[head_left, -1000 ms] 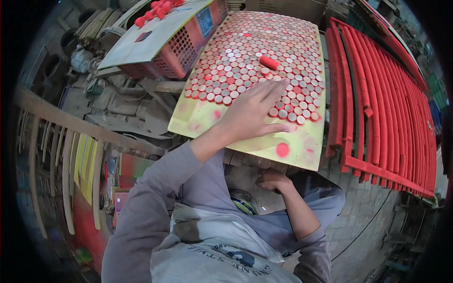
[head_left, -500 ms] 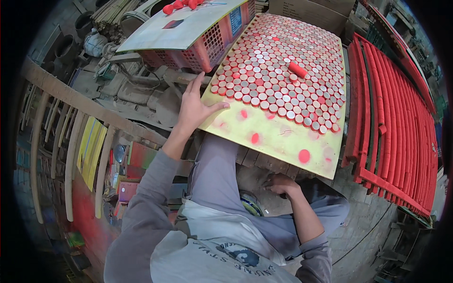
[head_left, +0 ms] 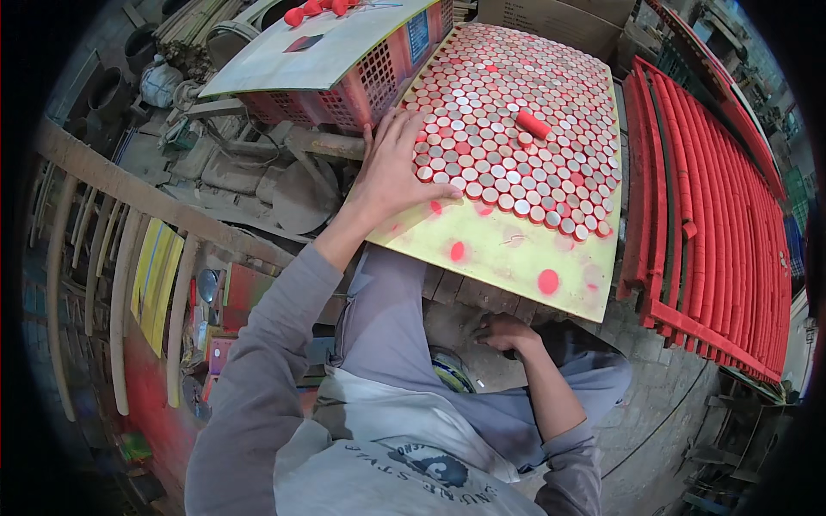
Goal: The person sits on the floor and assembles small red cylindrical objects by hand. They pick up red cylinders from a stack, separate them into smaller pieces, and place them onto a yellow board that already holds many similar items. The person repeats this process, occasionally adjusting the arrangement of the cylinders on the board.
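Many short red cylinders (head_left: 508,163) with pale round ends stand packed side by side on a yellow board (head_left: 499,254) in front of me. My left hand (head_left: 391,176) lies over the near left corner of the pack, fingers stretched and thumb spread along its near edge. It appears to touch the outer cylinders. One longer red cylinder (head_left: 533,125) lies on its side on top of the others. Low beside my leg, under the board's near edge, my right hand (head_left: 506,334) has curled fingers; what they hold, if anything, is hidden.
A red crate (head_left: 370,86) topped by a pale panel (head_left: 318,43) with round red pieces (head_left: 317,7) stands at the back left. Rows of red tubes (head_left: 714,215) fill a rack on the right. A cardboard box (head_left: 551,26) is behind the board. Wooden rails (head_left: 155,193) run at left.
My left hand has moved right, from the board's left edge onto the near left corner of the cylinders. My right hand has stayed about where it was. The view has shifted slightly.
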Available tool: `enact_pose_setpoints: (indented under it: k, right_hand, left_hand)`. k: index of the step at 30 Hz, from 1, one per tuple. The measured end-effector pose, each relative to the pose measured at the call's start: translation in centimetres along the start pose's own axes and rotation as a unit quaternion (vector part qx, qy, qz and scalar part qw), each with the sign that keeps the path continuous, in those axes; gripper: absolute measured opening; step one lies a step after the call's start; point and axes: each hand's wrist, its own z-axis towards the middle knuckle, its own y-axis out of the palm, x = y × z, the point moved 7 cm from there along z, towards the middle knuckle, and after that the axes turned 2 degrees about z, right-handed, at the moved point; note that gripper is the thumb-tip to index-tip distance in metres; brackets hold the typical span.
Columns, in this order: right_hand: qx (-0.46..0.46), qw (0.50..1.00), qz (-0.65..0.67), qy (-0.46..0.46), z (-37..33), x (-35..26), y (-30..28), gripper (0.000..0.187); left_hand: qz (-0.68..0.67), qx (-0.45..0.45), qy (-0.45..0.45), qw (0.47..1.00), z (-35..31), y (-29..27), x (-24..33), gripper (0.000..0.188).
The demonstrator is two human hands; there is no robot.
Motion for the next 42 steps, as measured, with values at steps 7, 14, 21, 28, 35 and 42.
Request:
enact_pose_setpoints:
  k: [7, 14, 21, 28, 35, 42]
  right_hand:
    - [0.019, 0.999, -0.004, -0.034, 0.4, 0.9, 0.5, 0.059]
    - [0.011, 0.999, -0.002, -0.041, 0.9, 1.1, 0.9, 0.059]
    - [0.011, 1.000, 0.002, -0.016, 0.7, 1.9, 0.6, 0.061]
    - [0.011, 1.000, 0.020, -0.013, -0.1, 0.8, -0.3, 0.060]
    - [0.017, 0.999, 0.026, -0.020, 0.7, 1.5, 0.6, 0.059]
    - [0.012, 1.000, 0.020, -0.004, 0.2, 1.2, 0.0, 0.057]
  left_hand:
    - [-0.008, -0.019, -0.019, 1.000, -0.6, -1.1, -0.8, 0.123]
    - [-0.002, 0.006, -0.008, 1.000, -0.5, -0.5, -2.2, 0.119]
    - [-0.002, -0.004, 0.004, 1.000, -0.7, -1.6, -1.8, 0.120]
    - [-0.017, 0.013, -0.010, 1.000, -1.1, -2.2, -4.3, 0.117]
    - [-0.029, 0.027, 0.003, 0.999, -0.8, -2.2, -3.7, 0.112]
    - [-0.085, 0.025, -0.019, 0.996, -1.4, -3.0, -3.8, 0.109]
